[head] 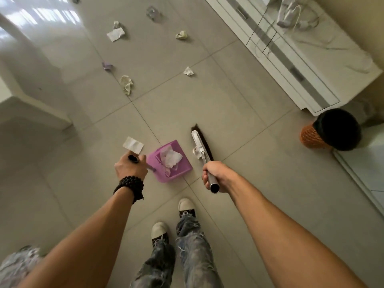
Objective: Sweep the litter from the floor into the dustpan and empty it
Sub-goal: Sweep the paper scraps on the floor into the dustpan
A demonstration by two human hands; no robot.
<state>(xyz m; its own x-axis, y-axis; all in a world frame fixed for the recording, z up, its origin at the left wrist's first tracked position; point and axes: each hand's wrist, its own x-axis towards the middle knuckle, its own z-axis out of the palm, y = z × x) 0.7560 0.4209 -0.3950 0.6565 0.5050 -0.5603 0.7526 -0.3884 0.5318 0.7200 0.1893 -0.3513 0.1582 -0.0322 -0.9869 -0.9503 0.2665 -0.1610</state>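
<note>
A purple dustpan (182, 166) rests on the tiled floor just ahead of my feet, with crumpled white paper (171, 157) inside it. My left hand (129, 167) grips the dustpan's handle. My right hand (214, 175) is closed around the metal pole of a broom (202, 145), whose white head and dark bristles stand on the floor right of the dustpan. A flat white paper (133, 144) lies beside my left hand. Several more scraps lie farther off, among them a crumpled tissue (126, 84), a purple scrap (107, 66) and a white piece (188, 71).
An orange bin with a black liner (332, 132) stands at the right. A white cabinet (307, 65) with cables on top runs along the right wall. A white furniture edge (31, 100) sits at the left. My shoes (172, 221) are right behind the dustpan.
</note>
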